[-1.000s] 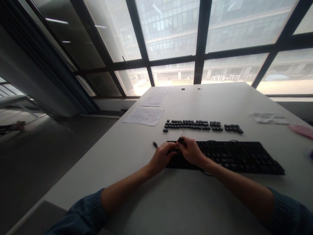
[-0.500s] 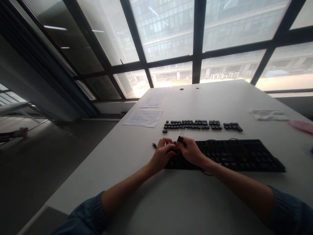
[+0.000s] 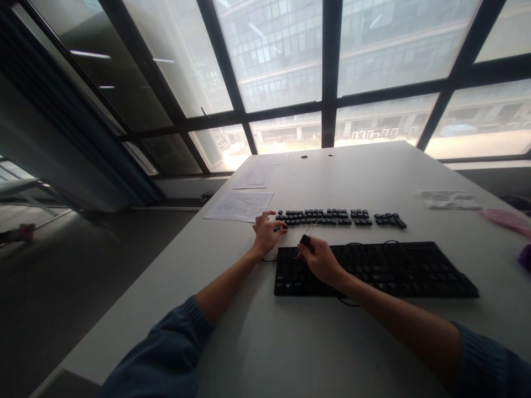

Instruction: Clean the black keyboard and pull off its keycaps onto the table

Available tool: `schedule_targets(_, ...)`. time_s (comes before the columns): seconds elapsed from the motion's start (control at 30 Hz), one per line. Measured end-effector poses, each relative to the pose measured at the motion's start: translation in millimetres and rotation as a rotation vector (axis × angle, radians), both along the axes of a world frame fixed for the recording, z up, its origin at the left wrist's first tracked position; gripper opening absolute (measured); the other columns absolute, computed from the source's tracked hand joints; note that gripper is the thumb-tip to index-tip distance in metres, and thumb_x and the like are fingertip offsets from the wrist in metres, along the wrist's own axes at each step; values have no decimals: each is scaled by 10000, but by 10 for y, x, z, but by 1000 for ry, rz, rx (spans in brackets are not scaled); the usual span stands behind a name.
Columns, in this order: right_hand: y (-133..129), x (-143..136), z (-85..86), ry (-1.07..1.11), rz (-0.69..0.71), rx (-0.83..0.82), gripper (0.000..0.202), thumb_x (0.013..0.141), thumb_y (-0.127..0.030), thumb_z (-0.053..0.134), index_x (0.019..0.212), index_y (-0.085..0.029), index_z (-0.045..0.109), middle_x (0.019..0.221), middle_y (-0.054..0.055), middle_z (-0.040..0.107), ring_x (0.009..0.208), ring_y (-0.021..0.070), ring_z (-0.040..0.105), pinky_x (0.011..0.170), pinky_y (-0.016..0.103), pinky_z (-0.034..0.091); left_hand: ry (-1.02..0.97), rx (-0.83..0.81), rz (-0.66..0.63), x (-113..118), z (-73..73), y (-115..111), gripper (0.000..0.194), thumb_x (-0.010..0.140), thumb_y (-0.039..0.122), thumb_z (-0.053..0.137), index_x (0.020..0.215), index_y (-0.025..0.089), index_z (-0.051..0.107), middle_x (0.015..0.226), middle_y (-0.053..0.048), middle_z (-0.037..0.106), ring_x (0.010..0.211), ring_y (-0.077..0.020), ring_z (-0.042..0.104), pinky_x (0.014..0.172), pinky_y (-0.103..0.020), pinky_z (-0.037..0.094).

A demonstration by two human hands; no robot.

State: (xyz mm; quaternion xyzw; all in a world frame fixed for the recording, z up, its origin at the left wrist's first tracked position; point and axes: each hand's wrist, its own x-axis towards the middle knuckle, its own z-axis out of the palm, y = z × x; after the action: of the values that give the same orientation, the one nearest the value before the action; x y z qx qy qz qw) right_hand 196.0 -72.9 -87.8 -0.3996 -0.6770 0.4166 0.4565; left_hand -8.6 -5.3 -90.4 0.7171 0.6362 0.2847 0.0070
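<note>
A black keyboard (image 3: 385,271) lies on the white table, with a cable partly showing around it. Beyond it, loose black keycaps (image 3: 319,216) are laid out in rows. My left hand (image 3: 267,235) is at the left end of these rows, thumb and fingers closed around a dark keycap (image 3: 280,227). Over the keyboard's left part, my right hand (image 3: 319,257) is closed on a small black tool (image 3: 306,239) with thin wire prongs that point up and away.
Printed sheets of paper (image 3: 239,205) lie at the table's left edge. A white cloth (image 3: 448,199), a pink item (image 3: 504,220) and a purple item (image 3: 525,257) are at the right. Windows stand behind the table (image 3: 357,174).
My left hand has moved from the keyboard up and left to the end of the keycap rows. My right hand stays over the keyboard with the tool. The view has shifted slightly.
</note>
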Motion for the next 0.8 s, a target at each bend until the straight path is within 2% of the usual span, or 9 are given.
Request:
schedule_targets(0.23, 11, 4, 22, 49, 7, -38, 271, 907, -329, 544, 696, -170, 608, 649, 32, 637, 597, 163, 573, 571, 263, 422, -5, -6, 0, -49, -22, 13, 216, 717, 295, 828, 926, 330, 783, 1326, -34, 520, 1137, -320, 449, 934, -485, 402)
schedule_targets(0.3, 13, 19, 55, 79, 1, -37, 273, 908, -335, 544, 699, -169, 606, 658, 38, 640, 613, 168, 581, 584, 269, 429, -22, -7, -1, -46, 11, 14, 245, 713, 292, 833, 950, 324, 779, 1312, -38, 535, 1112, -310, 467, 931, -478, 409)
schedule_targets(0.4, -5, 65, 142, 58, 7, -7, 251, 901, -327, 553, 710, -170, 600, 659, 31, 633, 623, 165, 568, 586, 267, 417, -46, 52, -13, -13, 136, -49, 236, 752, 291, 804, 984, 308, 768, 1289, -47, 557, 1083, -290, 481, 948, -473, 405)
schedule_targets(0.53, -45, 122, 231, -91, 65, 49, 215, 884, -279, 558, 698, -173, 569, 630, -3, 587, 597, 139, 504, 559, 248, 368, -86, 145, -95, 91, 333, -347, 131, 858, 269, 694, 975, 263, 753, 1182, -60, 605, 1052, -255, 502, 990, -444, 391)
schedule_targets(0.6, -54, 126, 217, -138, 99, 53, 221, 880, -261, 548, 677, -173, 542, 607, -19, 555, 580, 126, 472, 546, 239, 348, -138, 115, -190, 158, 357, -576, 152, 915, 224, 601, 983, 240, 736, 1078, -58, 629, 1031, -232, 526, 974, -409, 411)
schedule_targets(0.7, -50, 107, 151, -177, 152, 65, 218, 873, -248, 547, 670, -170, 526, 602, -31, 533, 583, 117, 450, 549, 232, 333, -218, 7, -315, 236, 273, -914, 195, 944, 183, 523, 994, 217, 708, 998, -53, 637, 1001, -212, 551, 925, -364, 443)
schedule_targets(0.8, -40, 93, 115, -206, 161, 87, 219, 878, -262, 555, 683, -164, 534, 624, -27, 547, 611, 121, 457, 567, 232, 336, -240, -75, -357, 263, 141, -1122, 203, 953, 176, 492, 994, 208, 688, 977, -55, 641, 973, -212, 553, 898, -356, 452)
